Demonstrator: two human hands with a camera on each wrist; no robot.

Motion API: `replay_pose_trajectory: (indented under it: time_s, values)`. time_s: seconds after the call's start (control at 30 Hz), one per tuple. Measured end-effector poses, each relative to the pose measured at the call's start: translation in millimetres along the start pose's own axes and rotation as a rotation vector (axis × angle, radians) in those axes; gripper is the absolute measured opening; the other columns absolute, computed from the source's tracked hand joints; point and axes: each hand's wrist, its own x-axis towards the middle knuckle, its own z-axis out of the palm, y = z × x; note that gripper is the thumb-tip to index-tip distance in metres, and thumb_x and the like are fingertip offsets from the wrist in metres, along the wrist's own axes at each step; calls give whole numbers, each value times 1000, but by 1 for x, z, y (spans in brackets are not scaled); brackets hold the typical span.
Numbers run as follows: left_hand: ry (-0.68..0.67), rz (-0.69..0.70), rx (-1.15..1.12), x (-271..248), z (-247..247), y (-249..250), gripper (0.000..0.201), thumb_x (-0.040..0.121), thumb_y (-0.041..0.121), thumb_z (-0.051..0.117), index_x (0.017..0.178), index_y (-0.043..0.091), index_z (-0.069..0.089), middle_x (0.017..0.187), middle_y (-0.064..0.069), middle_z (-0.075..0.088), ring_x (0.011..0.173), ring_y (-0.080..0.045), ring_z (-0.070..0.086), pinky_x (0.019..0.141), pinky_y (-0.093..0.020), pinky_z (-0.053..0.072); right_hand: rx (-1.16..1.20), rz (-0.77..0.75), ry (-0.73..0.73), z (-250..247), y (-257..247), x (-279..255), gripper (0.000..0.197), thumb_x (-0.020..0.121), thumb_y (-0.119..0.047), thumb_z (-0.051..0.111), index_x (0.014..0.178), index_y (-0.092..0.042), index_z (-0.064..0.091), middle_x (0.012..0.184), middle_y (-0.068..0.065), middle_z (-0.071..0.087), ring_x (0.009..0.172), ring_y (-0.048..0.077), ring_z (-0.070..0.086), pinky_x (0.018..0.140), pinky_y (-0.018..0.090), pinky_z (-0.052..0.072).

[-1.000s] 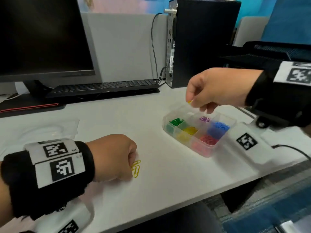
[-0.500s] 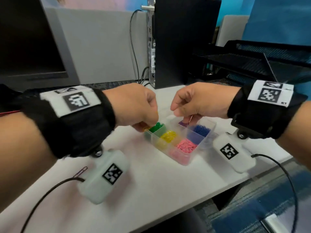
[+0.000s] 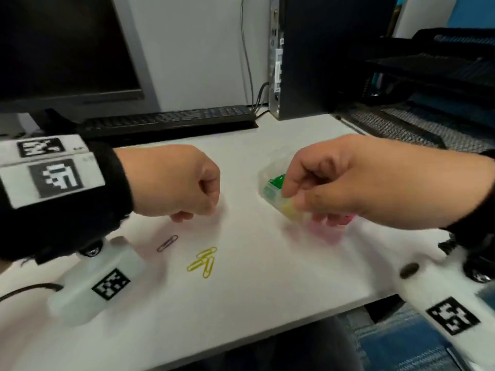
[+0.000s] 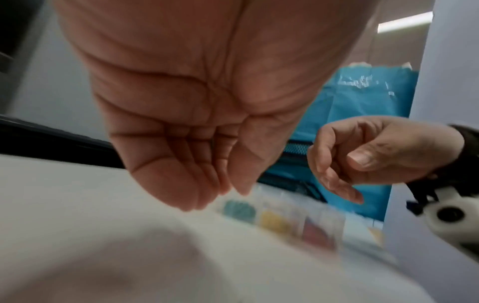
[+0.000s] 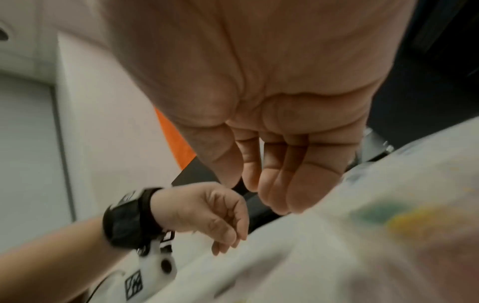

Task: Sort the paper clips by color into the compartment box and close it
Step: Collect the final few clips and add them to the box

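Loosely curled and holding nothing, the left hand (image 3: 174, 180) is hovering mid-frame; the right hand (image 3: 356, 180), equally empty, is hiding most of the compartment box (image 3: 270, 192), green, yellow, pink clips showing. Yellow clips (image 3: 203, 262) are lying lower centre on the bench (image 3: 254, 290).

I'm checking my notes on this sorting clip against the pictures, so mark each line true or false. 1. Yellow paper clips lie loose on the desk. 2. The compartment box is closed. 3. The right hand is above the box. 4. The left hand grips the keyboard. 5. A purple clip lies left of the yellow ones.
1. True: yellow paper clips lie on the desk.
2. False: the compartment box is open.
3. True: the right hand is over it.
4. False: the left hand holds nothing and is nearer than the keyboard.
5. True: purple clip.
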Motion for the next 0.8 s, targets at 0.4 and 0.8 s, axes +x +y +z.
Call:
replay_pose_trajectory:
  time_s: [0.4,0.8]
  values:
    - [-59,-32,93,-46,46,-31,14,77,30,71,80,21,61,71,7,62,59,-7,53,60,-23,46,-494,-103,-202,101,-35,64,37,78,-41,74,106,-26,56,87,-11,54,78,11,52,71,30,45]
    - [-7,-132,-137,-33,50,-24,5,72,18,71,71,17,65,51,6,56,50,-14,51,55,-24,44,-531,-12,-256,110,-41,81,10,81,-21,68,85,-15,62,85,3,66,76,18,57,76,35,51]
